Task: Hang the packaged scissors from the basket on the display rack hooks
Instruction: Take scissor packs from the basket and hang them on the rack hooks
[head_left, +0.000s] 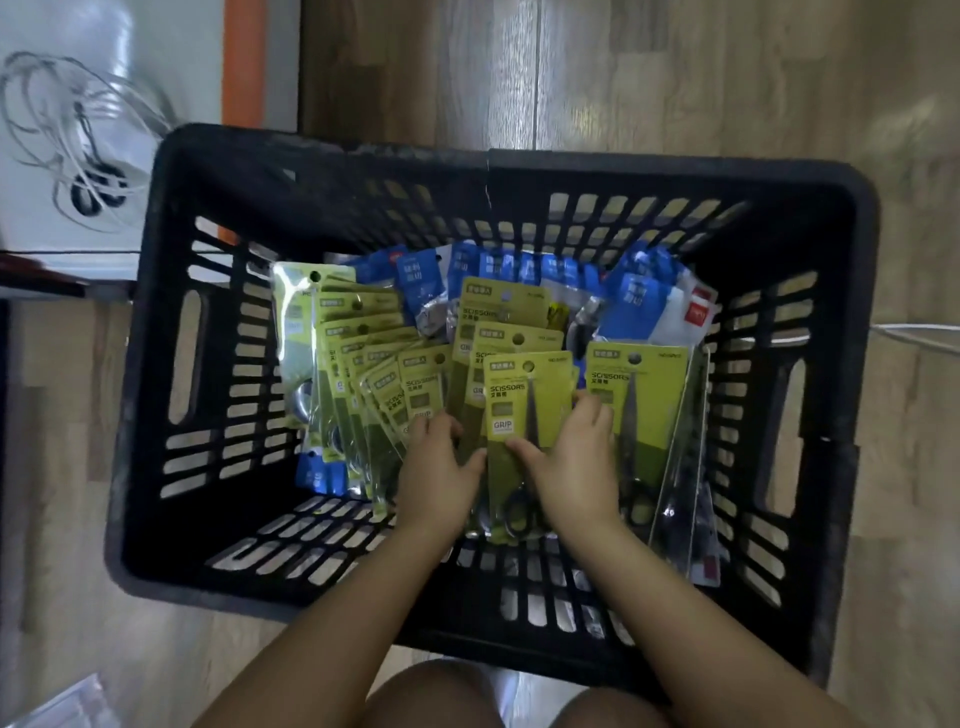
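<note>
I am reaching both hands down into the black plastic basket (156, 364) standing on the wooden floor (675, 78), and I am gathering green-carded scissors packs. My right hand (571, 467) is gripping the front scissors pack (524, 405): my thumb is lying across its face just under the "GRIP" label, and my fingers are curling round its right edge. That grip is narrow, pinched on the card. The pack's long axis is running away from me, hang hole at the far end, black handles at the near end beside my wrist, so the blades are pointing up the card toward the far wall of the basket.

My left hand (441, 467) is resting just to the left, its fingers bent down onto the fanned stack of green packs (363, 374). I cannot tell whether they are actually closing round a card or only pressing on it. Another green pack (639, 395) is standing just right of my right hand, touching my fingers, and blue-carded packs (519, 270) are lying behind, toward the far wall.

Both forearms are coming in from the near rim, angled inward, wrists low inside the basket. The right hand is the nearer one to the front pack and already has it, so I judge the next move to be a straight lift upward, keeping the hole end clear for a hook. No display rack is in view here.
</note>
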